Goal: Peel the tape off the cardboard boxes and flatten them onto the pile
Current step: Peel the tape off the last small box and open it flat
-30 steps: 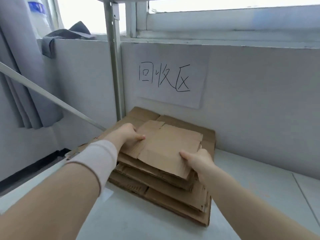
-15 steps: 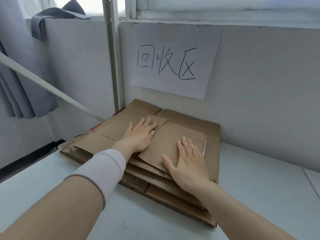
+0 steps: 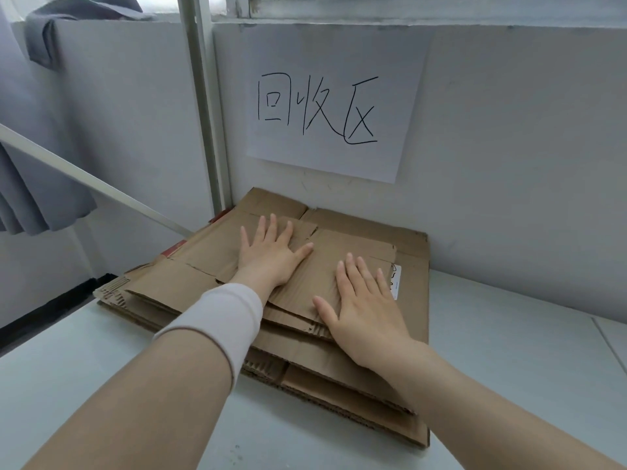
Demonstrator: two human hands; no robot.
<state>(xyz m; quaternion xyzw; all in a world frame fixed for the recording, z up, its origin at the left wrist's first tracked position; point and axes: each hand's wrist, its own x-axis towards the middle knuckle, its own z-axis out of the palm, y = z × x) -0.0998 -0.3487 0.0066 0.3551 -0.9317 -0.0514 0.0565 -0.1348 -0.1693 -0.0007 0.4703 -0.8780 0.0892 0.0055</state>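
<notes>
Left hand [image 3: 268,254] and right hand [image 3: 364,305] press flat-fingered on the top flattened box [image 3: 325,262], pile [image 3: 356,401] backing against the wall.

One wide-angle camera, worn on the person's head, looks forward and down at close range over a pale table [image 3: 526,334]. The left arm [image 3: 152,385] extends from 7 o'clock, the right arm [image 3: 492,412] from 5 o'clock, reaching a cardboard pile [image 3: 322,266] at centre; a wall sign [image 3: 332,106] sits at 12 o'clock.
</notes>
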